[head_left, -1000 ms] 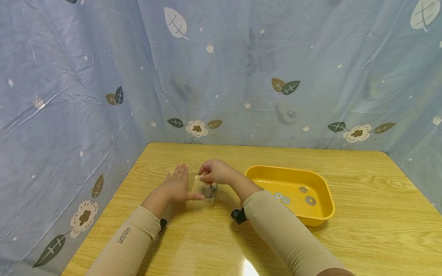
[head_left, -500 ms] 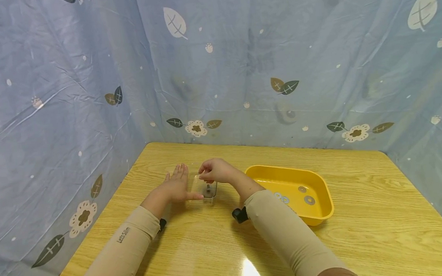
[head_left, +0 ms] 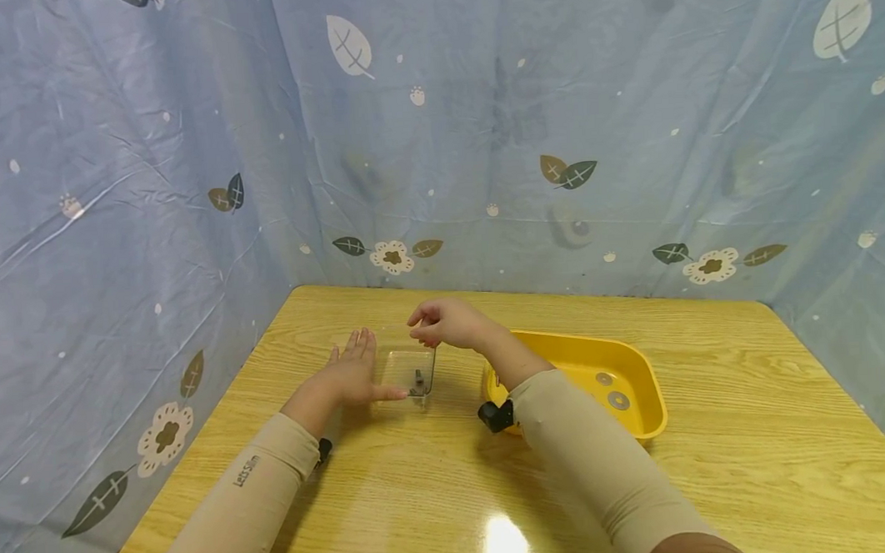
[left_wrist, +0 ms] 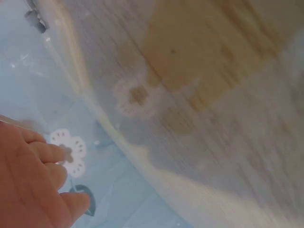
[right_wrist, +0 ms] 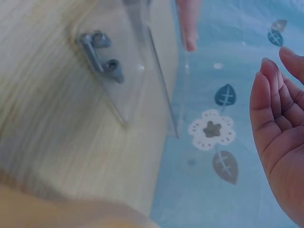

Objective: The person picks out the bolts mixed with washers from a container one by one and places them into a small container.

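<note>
A clear plastic box [head_left: 398, 371] stands on the table, with a divider wall visible in the right wrist view. Small grey metal bolts [right_wrist: 97, 54] lie together in one of its compartments, near its front right in the head view. My left hand [head_left: 353, 377], fingers straight and thumb spread, rests along the left and front of the box. Above the back right corner of the box hovers my right hand [head_left: 448, 324]. Its fingers are loosely bent, and the right wrist view shows a gap between thumb and fingertips with nothing held there.
A yellow tray [head_left: 646, 366] sits right of the box, partly behind the right forearm. Flat metal washers [head_left: 618, 400] lie in it. A patterned blue curtain [head_left: 435, 143] hangs behind and to the left of the wooden table [head_left: 379, 497].
My right hand has let go of a bolt in the box and moved up and to the right. The left hand has stayed in place.
</note>
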`<state>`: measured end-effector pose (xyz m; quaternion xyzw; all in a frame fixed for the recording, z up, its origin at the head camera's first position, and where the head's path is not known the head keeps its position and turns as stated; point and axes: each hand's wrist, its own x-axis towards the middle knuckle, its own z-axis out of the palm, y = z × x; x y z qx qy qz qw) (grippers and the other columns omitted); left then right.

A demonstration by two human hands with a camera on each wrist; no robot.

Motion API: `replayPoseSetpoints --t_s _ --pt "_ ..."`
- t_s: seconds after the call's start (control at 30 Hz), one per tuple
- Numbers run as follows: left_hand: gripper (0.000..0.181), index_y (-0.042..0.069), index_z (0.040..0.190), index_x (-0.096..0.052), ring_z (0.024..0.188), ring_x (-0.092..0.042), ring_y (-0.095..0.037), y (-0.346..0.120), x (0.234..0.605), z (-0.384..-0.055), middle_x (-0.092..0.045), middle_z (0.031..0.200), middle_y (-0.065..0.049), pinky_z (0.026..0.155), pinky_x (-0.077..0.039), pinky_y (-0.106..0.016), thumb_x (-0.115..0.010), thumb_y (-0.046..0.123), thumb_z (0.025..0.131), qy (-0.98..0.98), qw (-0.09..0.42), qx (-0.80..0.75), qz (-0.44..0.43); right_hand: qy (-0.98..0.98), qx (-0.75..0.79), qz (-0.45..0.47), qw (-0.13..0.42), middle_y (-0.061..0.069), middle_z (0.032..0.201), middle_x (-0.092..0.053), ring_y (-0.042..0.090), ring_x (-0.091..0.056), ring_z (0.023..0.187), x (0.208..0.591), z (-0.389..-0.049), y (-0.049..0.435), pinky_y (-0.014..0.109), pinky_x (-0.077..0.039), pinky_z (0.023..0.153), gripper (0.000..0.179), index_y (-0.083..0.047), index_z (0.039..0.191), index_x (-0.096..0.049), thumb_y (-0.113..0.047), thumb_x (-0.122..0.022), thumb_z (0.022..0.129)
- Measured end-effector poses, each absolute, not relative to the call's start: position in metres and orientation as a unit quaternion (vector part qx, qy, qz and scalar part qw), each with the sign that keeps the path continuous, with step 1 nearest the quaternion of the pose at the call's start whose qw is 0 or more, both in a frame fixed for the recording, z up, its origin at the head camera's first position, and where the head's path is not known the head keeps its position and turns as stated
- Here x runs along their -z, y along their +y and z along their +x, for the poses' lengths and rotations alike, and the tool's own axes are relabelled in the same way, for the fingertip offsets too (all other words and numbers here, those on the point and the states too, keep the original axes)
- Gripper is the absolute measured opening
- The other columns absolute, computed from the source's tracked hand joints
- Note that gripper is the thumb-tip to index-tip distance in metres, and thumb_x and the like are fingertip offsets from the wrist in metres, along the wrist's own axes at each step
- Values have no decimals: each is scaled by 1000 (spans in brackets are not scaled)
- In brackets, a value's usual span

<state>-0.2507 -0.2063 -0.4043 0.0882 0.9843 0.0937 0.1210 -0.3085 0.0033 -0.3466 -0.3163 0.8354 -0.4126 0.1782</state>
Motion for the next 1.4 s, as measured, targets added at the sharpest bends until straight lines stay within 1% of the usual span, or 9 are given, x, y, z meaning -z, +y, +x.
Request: replayPoseSetpoints --t_s 0.07,0.3,0.5,0.6,0.73,0.9,1.13,1.23,1.4 --pt "126 -5 144 3 138 10 -34 -206 404 -251 8 150 -22 106 0 -58 -49 79 67 984 123 -91 87 828 425 -321 177 5 81 -64 22 -63 76 344 -311 10 28 -52 69 25 -5 111 -61 -17 -60 89" --pt "123 -5 144 2 138 10 -34 -206 406 -251 7 150 -22 106 0 -58 -51 77 69 985 120 -91 85 819 444 -326 160 7 80 -65 20 -62 72 334 -317 41 30 -52 69 23 -3 110 -62 -13 -60 89" --pt "123 -4 144 3 138 11 -33 -207 407 -252 9 150 -21 107 1 -57 -51 77 69 984 121 -93 88 830 438 -315 142 7 81 -64 20 -61 73 329 -323 72 40 -51 75 22 -3 109 -62 -13 -60 89" --pt "123 -4 144 4 137 11 -33 -207 407 -251 10 150 -21 106 1 -57 -51 77 69 984 123 -96 90 835 427 -315 144 7 79 -64 24 -61 75 330 -326 88 43 -51 76 21 -4 108 -62 -12 -61 88" --pt "123 -4 144 4 137 11 -33 -207 407 -252 11 150 -21 106 1 -57 -51 77 69 984 124 -96 90 839 416 -314 155 7 77 -63 35 -60 80 335 -332 108 44 -50 77 21 -5 107 -62 -12 -61 88" --pt "123 -5 144 3 137 11 -34 -207 407 -252 12 149 -21 106 1 -58 -51 77 69 984 119 -93 90 843 415 -307 155 13 80 -63 41 -58 83 341 -337 129 50 -48 79 22 -3 108 -62 -11 -61 88" --pt "123 -5 144 3 137 11 -33 -207 406 -252 10 150 -21 106 1 -58 -51 77 69 985 122 -93 86 843 414 -304 157 24 84 -60 44 -56 80 349 -340 146 49 -48 76 23 -2 108 -61 -11 -61 88" --pt "125 -4 144 3 138 10 -33 -207 406 -253 9 150 -21 106 0 -57 -49 80 67 985 119 -90 89 845 410 -302 162 25 83 -60 44 -55 79 353 -341 152 49 -48 75 23 -2 108 -62 -13 -62 88" --pt "128 -4 144 2 138 10 -33 -207 406 -253 9 150 -21 106 -1 -58 -45 84 63 985 117 -90 94 847 406 -301 164 18 80 -60 41 -55 78 361 -342 162 48 -48 75 25 1 108 -60 -14 -61 88"
